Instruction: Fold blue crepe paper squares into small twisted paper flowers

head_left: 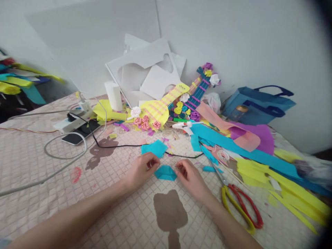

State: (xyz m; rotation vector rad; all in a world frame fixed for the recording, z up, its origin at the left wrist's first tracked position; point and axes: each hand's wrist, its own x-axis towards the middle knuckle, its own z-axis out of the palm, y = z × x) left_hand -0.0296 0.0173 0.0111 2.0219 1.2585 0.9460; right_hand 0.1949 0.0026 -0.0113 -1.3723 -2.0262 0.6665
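Observation:
A small folded piece of turquoise crepe paper (166, 173) lies between my hands, its top edge folded over. My left hand (142, 169) is closed in a pinch at the paper's left corner. At its right edge the bent fingers of my right hand (190, 178) pinch the other end. Just beyond my left fingers lies another cut turquoise crepe paper piece (154, 148). Scissors (237, 204) with one yellow and one red handle rest to the right of my right hand, their blades pointing away from me.
A white glue gun (185, 127) lies ahead, its black cord (121, 146) crossing the table. Behind are a yellow paper guitar (158, 110), a blue one (198, 93) and white board cut-outs (145, 69). Yellow crepe strips (293, 193) lie right; a power strip (74, 121) and phone (80, 133) left.

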